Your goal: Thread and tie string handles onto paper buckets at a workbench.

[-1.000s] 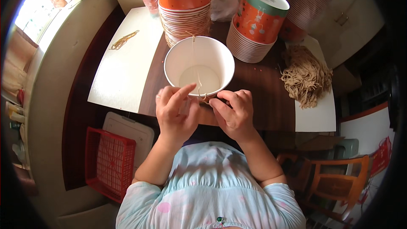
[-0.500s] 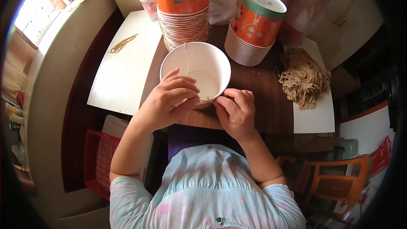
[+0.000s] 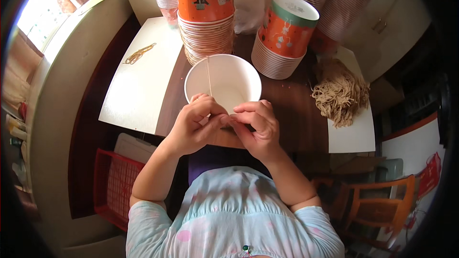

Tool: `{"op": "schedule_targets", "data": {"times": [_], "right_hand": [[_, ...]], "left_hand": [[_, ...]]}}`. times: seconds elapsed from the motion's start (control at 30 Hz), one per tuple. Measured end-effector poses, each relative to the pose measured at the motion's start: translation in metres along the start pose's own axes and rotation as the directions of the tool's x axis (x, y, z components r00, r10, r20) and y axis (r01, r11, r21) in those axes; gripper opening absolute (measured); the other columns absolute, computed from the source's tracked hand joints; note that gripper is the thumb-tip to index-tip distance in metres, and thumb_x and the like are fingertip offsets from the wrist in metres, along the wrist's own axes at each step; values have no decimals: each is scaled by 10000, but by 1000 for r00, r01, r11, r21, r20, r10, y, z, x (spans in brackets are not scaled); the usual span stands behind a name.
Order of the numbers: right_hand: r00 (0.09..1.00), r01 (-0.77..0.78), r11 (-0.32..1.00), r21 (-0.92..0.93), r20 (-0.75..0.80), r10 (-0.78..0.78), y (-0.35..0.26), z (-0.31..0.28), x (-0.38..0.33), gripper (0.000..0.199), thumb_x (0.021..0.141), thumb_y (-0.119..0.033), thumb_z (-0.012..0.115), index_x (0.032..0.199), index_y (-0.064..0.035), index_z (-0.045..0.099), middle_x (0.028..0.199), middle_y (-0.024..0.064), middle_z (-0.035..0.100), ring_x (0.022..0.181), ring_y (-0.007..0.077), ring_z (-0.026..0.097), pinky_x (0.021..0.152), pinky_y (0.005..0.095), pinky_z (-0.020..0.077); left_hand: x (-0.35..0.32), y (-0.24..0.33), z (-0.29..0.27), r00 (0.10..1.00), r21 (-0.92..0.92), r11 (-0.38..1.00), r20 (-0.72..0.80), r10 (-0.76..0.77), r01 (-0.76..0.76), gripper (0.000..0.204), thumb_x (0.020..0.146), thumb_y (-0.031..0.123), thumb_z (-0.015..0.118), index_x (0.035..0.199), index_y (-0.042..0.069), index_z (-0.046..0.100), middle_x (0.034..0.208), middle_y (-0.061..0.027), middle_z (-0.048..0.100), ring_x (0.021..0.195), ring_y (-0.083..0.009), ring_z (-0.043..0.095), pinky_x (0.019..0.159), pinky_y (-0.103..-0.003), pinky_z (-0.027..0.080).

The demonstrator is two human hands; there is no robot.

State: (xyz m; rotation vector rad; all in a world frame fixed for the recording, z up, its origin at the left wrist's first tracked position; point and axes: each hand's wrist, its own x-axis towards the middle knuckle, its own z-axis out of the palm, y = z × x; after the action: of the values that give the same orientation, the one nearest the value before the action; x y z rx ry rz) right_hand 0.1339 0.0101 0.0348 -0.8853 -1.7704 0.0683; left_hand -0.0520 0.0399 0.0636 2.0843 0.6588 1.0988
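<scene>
A paper bucket, white inside, stands mouth-up on the table in front of me. A thin pale cord runs from its far rim down across the opening toward my fingers. At the near rim, my left hand and my right hand meet, thumbs and fingertips pinched together. Both seem to hold the cord's ends, though the fingers hide most of what is between them. My hands cover the bucket's near rim.
Behind stand a stack of orange-and-green paper buckets with cords and another nested stack. A heap of tan cords lies at right; a few cords lie on the white board at left. A red basket is below left.
My right hand has moved left and my left hand slightly down and right, so their fingertips now meet. The cord inside the bucket now looks straighter.
</scene>
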Motion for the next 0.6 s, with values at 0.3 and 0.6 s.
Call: {"op": "schedule_targets", "data": {"times": [0.3, 0.6], "right_hand": [[989, 4, 995, -104, 146, 12, 2, -18, 0, 193, 632, -130, 788, 785, -192, 688, 970, -65, 638, 913, 191, 505, 829, 366, 367], [961, -39, 987, -153, 265, 79, 20, -43, 44, 587, 685, -392, 782, 1147, -68, 621, 1279, 158, 505, 1118, 327, 509, 970, 424, 381]], "left_hand": [[-7, -9, 7, 969, -651, 755, -230, -93, -82, 159, 929, 89, 576, 800, 6, 537, 779, -46, 551, 724, -109, 480, 667, -238, 377], [-6, 0, 3, 961, -269, 924, -132, 244, -271, 196, 864, 164, 659, 712, 48, 620, 628, -10, 526, 634, -166, 451, 718, -338, 339]]}}
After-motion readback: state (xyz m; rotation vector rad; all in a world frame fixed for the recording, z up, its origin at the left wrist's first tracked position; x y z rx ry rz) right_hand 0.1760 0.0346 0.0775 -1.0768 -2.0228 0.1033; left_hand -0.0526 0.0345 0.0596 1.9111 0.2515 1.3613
